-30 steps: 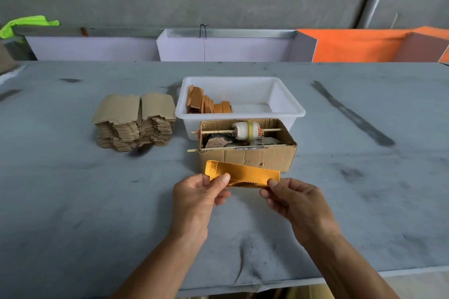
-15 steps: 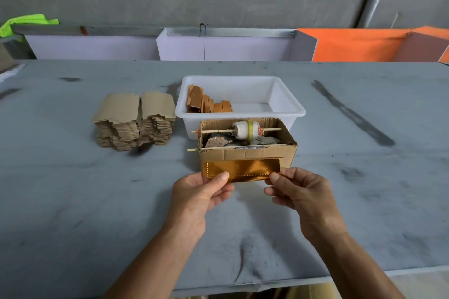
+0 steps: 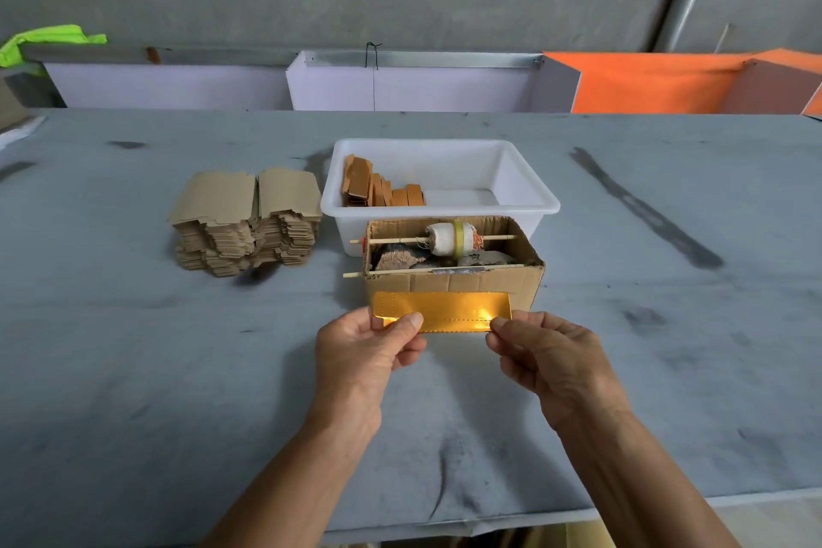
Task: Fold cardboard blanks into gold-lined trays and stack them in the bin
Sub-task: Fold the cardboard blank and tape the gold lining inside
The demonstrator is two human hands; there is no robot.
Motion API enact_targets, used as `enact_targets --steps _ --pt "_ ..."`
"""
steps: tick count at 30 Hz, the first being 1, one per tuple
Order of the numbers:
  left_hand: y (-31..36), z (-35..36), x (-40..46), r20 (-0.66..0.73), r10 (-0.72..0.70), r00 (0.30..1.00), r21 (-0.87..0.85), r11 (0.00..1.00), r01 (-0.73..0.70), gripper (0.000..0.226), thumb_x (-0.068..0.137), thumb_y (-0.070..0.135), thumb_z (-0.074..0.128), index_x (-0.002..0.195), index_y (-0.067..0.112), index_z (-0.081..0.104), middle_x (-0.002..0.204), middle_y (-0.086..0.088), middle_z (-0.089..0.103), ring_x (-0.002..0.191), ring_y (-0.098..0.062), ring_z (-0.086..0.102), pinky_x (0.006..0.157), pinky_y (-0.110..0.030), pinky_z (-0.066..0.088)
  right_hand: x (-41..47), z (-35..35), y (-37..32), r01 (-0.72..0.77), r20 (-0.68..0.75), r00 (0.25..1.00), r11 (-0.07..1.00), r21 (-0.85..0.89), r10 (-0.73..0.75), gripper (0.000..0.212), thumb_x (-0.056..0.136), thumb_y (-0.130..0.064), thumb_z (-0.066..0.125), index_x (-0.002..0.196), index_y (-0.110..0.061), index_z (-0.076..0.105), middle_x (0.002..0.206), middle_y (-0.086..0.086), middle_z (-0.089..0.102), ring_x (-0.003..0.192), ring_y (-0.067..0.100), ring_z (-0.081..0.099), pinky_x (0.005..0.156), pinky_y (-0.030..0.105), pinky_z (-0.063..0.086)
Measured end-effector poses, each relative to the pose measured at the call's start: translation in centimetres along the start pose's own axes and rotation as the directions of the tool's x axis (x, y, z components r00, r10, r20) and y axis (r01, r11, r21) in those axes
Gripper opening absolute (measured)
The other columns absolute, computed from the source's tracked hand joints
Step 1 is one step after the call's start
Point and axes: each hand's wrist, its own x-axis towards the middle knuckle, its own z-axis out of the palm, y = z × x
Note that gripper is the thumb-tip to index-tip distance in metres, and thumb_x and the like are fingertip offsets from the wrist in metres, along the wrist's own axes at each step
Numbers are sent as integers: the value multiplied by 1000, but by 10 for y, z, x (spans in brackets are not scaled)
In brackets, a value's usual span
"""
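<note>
A gold-lined cardboard blank (image 3: pixel 449 311) is held upright in front of me, its shiny gold face toward the camera. My left hand (image 3: pixel 367 349) pinches its lower left corner with the thumb on the gold side. My right hand (image 3: pixel 545 356) pinches its lower right corner. A stack of plain brown blanks (image 3: pixel 247 220) lies on the table to the left. The white plastic bin (image 3: pixel 531 191) stands behind, with several folded trays (image 3: pixel 382 189) leaning in its left end.
An open cardboard box (image 3: pixel 529 280) stands just behind the blank, holding a tape roll (image 3: pixel 449 238) on a wooden stick and some scraps. The grey table (image 3: pixel 133 369) ends near me. White and orange panels (image 3: pixel 645 82) line the far edge.
The blank has been turned from lying tilted to standing upright with its full gold face toward me, and both hands have risen slightly toward the cardboard box.
</note>
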Motion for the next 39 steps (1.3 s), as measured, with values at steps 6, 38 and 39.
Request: enact_targets --steps 6,38,39 --pt "0 0 -2 5 3 1000 -16 1000 -2 14 77 -7 68 79 6 63 62 -4 71 54 -15 68 50 -20 53 0 1 2 14 -21 1000 995 99 -11 37 76 5 70 101 -17 54 66 6 71 56 16 69 51 25 50" --pt "-9 3 -10 44 120 992 -141 984 -113 19 71 -7 70 84 5 64 68 -8 72 59 -17 69 53 -22 54 -6 16 32 -112 201 979 920 375 37 21 65 -8 68 86 -4 66 74 13 72 63 18 71 50 22 55" --pt "-9 2 -8 45 110 993 -145 984 -102 16 73 -6 70 83 5 64 67 -8 72 60 -17 69 53 -22 54 -6 15 32 -114 208 978 919 377 37 20 66 -9 67 85 -5 66 74 13 72 64 19 71 50 22 55"
